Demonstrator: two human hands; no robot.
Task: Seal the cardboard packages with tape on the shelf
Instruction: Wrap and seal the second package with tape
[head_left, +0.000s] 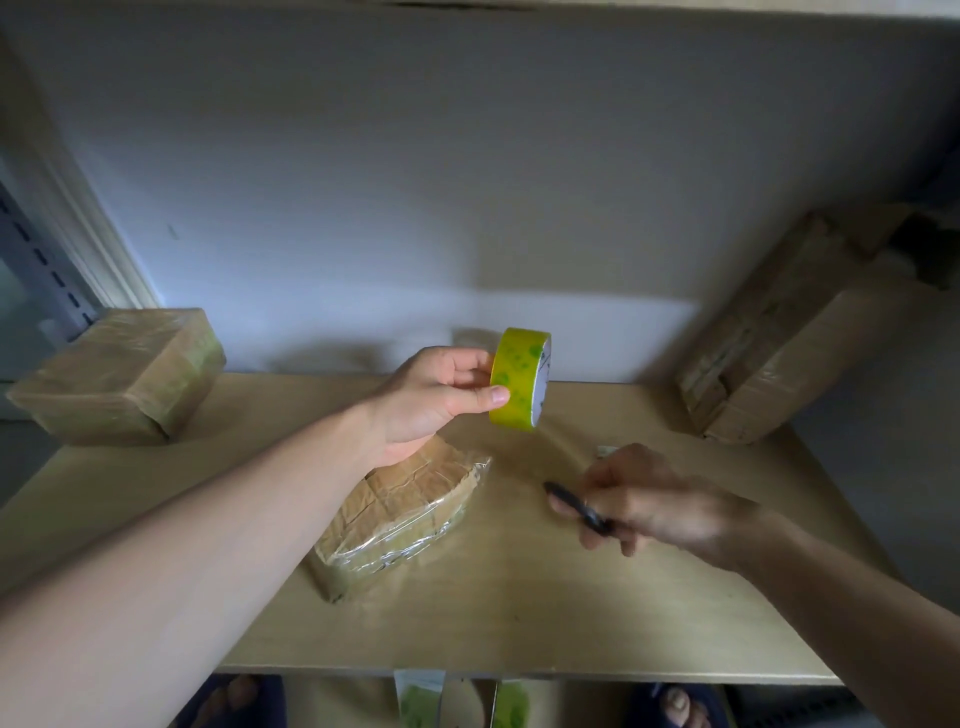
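My left hand (436, 400) holds a yellow-green roll of clear tape (519, 378) up above the wooden shelf (519, 613), thumb and fingers pinching its rim. A stretch of clear tape runs down from the roll toward a small cardboard package (410, 512) wrapped in tape, lying in the middle of the shelf under my left wrist. My right hand (644, 501) is to the right of the package, fingers curled round dark scissors (579, 506) whose tip points left toward the tape.
A taped cardboard package (119, 379) sits at the back left of the shelf. A larger taped box (789, 332) leans at the back right. The wall stands behind. Below the shelf edge are my feet in dark slippers and more tape rolls (509, 704).
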